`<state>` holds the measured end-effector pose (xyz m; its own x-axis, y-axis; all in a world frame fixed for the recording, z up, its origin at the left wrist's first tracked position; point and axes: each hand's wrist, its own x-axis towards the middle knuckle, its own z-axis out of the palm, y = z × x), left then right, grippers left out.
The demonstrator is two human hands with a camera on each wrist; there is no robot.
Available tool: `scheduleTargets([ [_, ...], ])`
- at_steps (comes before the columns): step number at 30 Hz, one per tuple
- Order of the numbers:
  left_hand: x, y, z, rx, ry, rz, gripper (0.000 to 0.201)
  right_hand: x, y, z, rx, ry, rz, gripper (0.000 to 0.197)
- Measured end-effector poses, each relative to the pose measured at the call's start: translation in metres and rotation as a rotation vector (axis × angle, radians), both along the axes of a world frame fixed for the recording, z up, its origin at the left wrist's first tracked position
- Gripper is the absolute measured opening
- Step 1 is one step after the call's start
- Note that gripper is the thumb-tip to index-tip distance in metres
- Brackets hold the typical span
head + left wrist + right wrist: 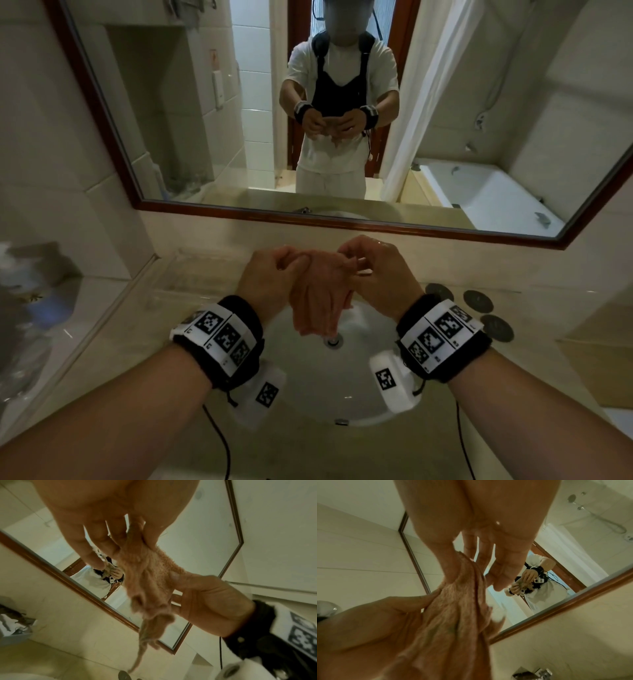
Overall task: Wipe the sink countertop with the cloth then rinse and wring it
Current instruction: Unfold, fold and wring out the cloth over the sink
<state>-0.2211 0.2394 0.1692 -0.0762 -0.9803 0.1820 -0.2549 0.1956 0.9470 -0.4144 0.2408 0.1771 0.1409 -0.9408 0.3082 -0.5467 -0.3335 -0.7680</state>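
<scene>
A peach terry cloth hangs bunched in folds above the white sink basin, its lower end just over the drain. My left hand pinches its upper left part between thumb and fingers. My right hand pinches the upper right part close beside it. In the left wrist view the left hand holds the cloth from above, with the right hand gripping it lower down. The right wrist view shows the right hand pinching the cloth and the left hand against its side.
The beige stone countertop surrounds the basin. Three dark round discs lie on it to the right, with a beige box beyond them. Blurred clutter stands at the far left. A wood-framed mirror rises behind the counter.
</scene>
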Motion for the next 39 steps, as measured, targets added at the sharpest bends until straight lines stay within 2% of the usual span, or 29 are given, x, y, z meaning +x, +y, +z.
scheduleTargets([
  [4, -0.003, -0.005, 0.001, -0.028, -0.001, -0.053, 0.003, 0.002, -0.002, 0.007, 0.05, 0.08, 0.12, 0.03],
  [7, -0.002, -0.007, -0.002, 0.03, 0.076, -0.052, 0.026, 0.008, -0.008, 0.01, -0.012, 0.092, 0.164, 0.004],
  [9, 0.002, -0.006, -0.006, 0.087, 0.06, -0.084, 0.035, 0.01, -0.012, 0.011, 0.034, -0.037, 0.145, 0.006],
  [12, 0.007, -0.007, -0.013, 0.129, 0.095, -0.109, 0.02, 0.01, -0.018, 0.012, 0.198, -0.323, 0.15, 0.011],
  [13, 0.009, -0.009, -0.015, 0.136, 0.099, -0.097, 0.019, 0.008, -0.021, 0.011, 0.216, -0.346, 0.137, 0.014],
  [15, 0.012, -0.014, -0.018, 0.147, 0.116, -0.083, 0.018, 0.005, -0.028, 0.007, 0.204, -0.29, 0.103, 0.015],
  [19, 0.013, -0.023, -0.023, 0.15, 0.169, -0.026, 0.028, -0.004, -0.042, -0.011, 0.218, -0.142, 0.075, 0.017],
  [21, 0.009, -0.029, -0.024, 0.162, 0.209, -0.007, 0.024, -0.009, -0.049, -0.02, 0.239, -0.073, 0.086, 0.014],
  [24, 0.001, -0.043, -0.026, 0.21, 0.35, 0.031, 0.035, -0.02, -0.064, -0.028, 0.29, -0.118, 0.149, 0.011],
  [26, -0.01, -0.052, -0.027, 0.262, 0.401, -0.017, 0.033, -0.03, -0.075, -0.03, 0.322, -0.083, 0.225, 0.009],
  [28, -0.021, -0.063, -0.031, 0.3, 0.429, -0.084, 0.031, -0.037, -0.084, -0.03, 0.357, -0.122, 0.314, 0.026],
  [30, -0.028, -0.074, -0.037, 0.292, 0.41, -0.093, 0.037, -0.042, -0.094, -0.034, 0.404, -0.252, 0.339, 0.036],
  [33, -0.036, -0.081, -0.046, 0.257, 0.321, -0.193, 0.057, -0.045, -0.106, -0.041, 0.339, -0.254, 0.283, 0.022],
  [35, -0.039, -0.086, -0.052, 0.225, 0.258, -0.176, 0.052, -0.051, -0.114, -0.045, 0.278, -0.205, 0.221, 0.025],
  [38, -0.039, -0.094, -0.054, 0.176, 0.219, -0.123, 0.014, -0.063, -0.124, -0.051, 0.253, -0.205, 0.18, 0.03],
  [39, -0.041, -0.096, -0.053, 0.187, 0.222, -0.116, 0.015, -0.066, -0.126, -0.052, 0.262, -0.217, 0.178, 0.025],
])
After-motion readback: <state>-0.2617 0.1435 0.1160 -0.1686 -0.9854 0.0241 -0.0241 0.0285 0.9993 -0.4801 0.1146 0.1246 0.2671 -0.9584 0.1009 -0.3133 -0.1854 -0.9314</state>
